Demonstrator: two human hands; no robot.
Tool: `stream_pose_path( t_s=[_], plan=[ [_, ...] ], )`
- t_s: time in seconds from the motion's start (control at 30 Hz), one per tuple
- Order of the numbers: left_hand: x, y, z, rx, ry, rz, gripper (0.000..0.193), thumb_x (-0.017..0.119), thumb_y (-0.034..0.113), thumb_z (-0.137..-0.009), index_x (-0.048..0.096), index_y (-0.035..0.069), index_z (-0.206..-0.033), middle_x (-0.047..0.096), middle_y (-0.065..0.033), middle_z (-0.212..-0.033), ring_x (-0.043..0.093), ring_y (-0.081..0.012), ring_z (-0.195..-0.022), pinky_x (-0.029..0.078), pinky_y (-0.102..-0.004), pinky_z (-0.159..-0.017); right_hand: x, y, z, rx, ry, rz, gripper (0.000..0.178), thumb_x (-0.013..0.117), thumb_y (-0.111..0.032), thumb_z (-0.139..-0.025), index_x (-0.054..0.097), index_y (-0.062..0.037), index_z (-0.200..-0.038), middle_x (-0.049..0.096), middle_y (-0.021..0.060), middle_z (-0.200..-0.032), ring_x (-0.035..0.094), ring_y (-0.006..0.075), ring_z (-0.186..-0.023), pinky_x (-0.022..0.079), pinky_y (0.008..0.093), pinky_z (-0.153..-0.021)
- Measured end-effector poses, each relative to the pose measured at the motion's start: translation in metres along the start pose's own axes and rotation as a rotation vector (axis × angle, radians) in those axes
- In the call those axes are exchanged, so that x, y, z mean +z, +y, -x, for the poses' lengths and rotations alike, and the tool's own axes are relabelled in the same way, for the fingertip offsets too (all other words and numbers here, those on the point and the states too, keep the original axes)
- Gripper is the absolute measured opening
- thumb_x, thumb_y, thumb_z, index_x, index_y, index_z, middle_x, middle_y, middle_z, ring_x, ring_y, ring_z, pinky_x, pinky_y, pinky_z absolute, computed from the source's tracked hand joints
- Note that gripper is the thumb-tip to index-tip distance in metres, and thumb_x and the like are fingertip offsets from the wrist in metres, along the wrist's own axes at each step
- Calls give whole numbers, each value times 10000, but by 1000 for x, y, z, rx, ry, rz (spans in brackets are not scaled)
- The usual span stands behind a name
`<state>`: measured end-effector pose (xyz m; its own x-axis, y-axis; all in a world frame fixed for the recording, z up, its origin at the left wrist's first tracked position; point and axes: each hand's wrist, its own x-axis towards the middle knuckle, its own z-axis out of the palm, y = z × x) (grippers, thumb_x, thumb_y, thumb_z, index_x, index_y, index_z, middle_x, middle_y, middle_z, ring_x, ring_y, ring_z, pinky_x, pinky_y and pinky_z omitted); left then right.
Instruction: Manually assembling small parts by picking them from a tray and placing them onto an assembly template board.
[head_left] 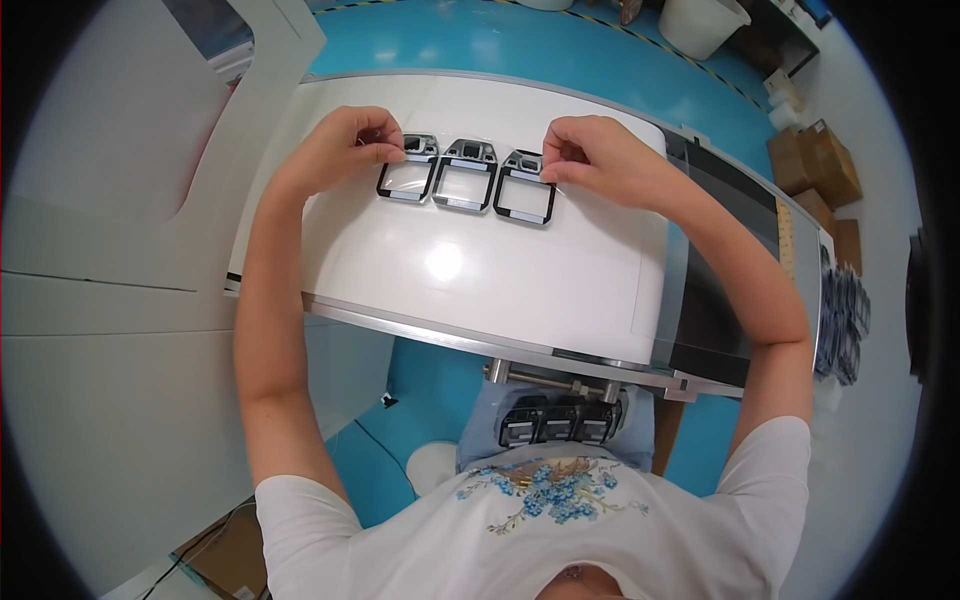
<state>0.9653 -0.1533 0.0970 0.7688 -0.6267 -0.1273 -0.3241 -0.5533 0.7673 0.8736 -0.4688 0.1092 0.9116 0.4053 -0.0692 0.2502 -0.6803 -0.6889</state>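
Three black-edged, see-through frames (465, 185) lie side by side on the white belt (440, 290). Each has a dark, shaped cutout part at its far end; they look joined in a clear plastic strip, though I cannot be sure. My left hand (345, 148) is closed in a pinch at the far left corner of the row. At the opposite end, my right hand (600, 160) pinches the far right corner, thumb and fingers together. The fingers partly cover both corners.
Similar dark frames (560, 418) rest on my lap, under the belt's metal edge (420, 332). A white machine housing (110, 250) stands at the left. On the right are a dark glassy panel (715, 300), stacked dark pieces (842, 320) and cardboard boxes (825, 165).
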Motion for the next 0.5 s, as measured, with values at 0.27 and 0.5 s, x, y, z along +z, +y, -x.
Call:
stream_pose_path(
  t_s=[0.27,0.5],
  plan=[
    [3,-3,1,4,10,4,75,696,22,-866,623,18,-851,581,32,-768,494,-55,-729,424,-207,-693,1,1,-3,13,-8,21,142,701,-106,-863,599,-9,-840,634,75,-781,584,159,-727,473,294,-685],
    [4,1,5,45,58,-44,66,692,25,-848,627,22,-840,578,26,-728,486,-65,-702,407,-230,-668,4,0,-6,36,-23,32,145,703,-118,-835,606,-10,-849,652,113,-836,612,222,-782,489,330,-724]
  ],
)
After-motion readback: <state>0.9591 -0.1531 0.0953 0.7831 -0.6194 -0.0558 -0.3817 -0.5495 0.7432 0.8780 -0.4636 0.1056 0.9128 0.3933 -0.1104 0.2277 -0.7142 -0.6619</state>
